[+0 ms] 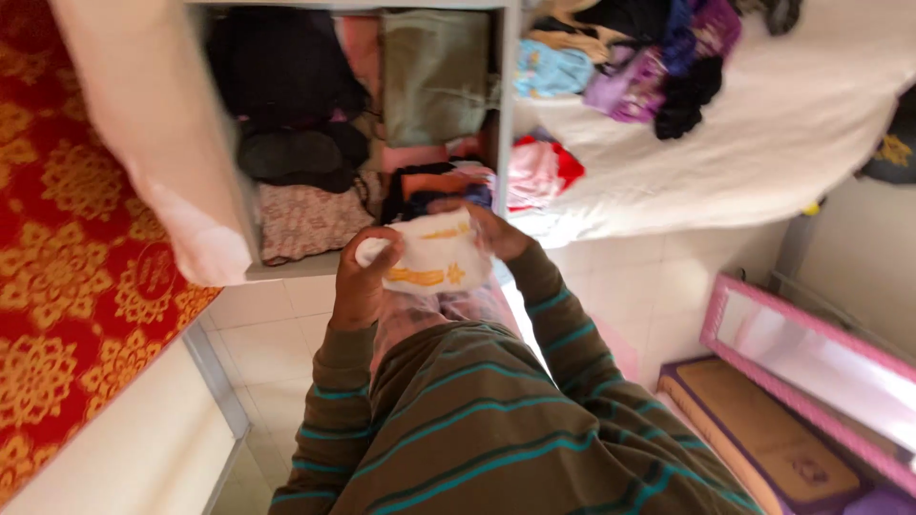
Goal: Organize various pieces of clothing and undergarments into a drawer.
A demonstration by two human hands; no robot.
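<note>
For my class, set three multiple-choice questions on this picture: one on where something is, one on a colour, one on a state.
1. Where is the white folded cloth?
A. between both hands, in front of the open wardrobe
B. on the bed
C. on the floor tiles

2. What colour is the frame of the mirror leaning at the right?
A. green
B. pink
C. black

3. What state is the bed in?
A. bare
B. hidden under a red carpet
C. a heap of clothes lies on its white sheet

Answers: 1 A, the left hand and right hand each have a grip on it. 2 B, its border is pink. 3 C, mixed garments are piled near its top.
</note>
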